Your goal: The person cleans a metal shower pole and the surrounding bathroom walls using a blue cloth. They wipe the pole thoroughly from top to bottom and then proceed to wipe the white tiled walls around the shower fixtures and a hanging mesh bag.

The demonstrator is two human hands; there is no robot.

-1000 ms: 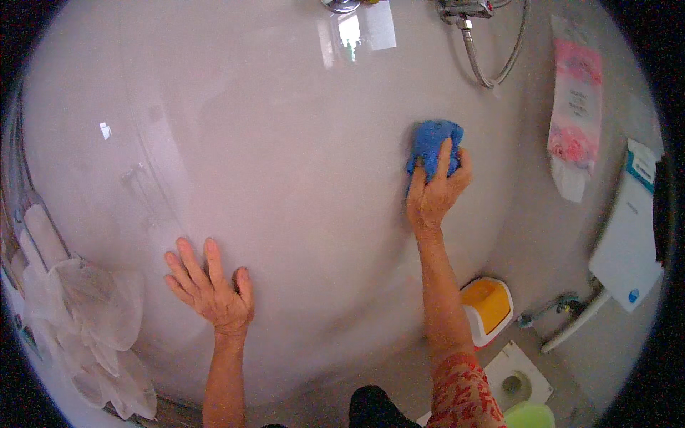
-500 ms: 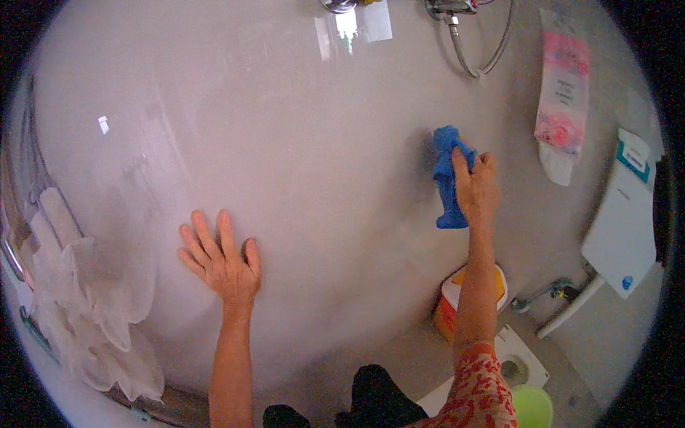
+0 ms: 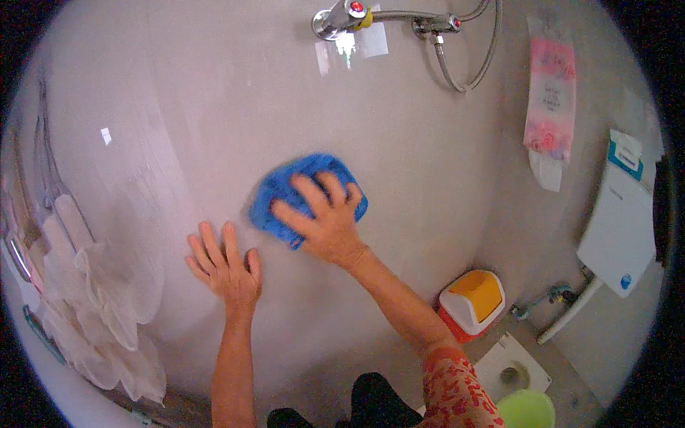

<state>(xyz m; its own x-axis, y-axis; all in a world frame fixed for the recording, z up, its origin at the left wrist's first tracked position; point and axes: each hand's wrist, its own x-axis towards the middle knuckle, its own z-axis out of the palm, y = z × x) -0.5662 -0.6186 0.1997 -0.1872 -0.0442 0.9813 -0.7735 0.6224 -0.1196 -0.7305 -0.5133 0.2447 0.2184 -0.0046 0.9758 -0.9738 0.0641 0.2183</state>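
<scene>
My right hand point(image 3: 326, 221) presses a blue cloth point(image 3: 291, 178) flat against the pale, glossy wall point(image 3: 235, 128), its fingers bent over the fabric and slightly blurred. The cloth is spread out, with its edges showing around my fingers. To the left and a little lower, my left hand point(image 3: 230, 267) rests on the same wall, fingers spread, holding nothing. A small gap of bare wall lies between that hand and the cloth.
Above are a tap point(image 3: 342, 18) and a valve with a metal hose point(image 3: 439, 64). White mesh bags point(image 3: 100, 314) hang at left. On the right are a tissue pack point(image 3: 549, 100), a white cistern point(image 3: 617, 225), a bin point(image 3: 467, 303), a squat toilet point(image 3: 514, 364) and a green basin point(image 3: 528, 410).
My right hand has swept the cloth leftward across the wall, and the bunched cloth is now spread flat. My left hand stays on the wall. The view has shifted slightly.
</scene>
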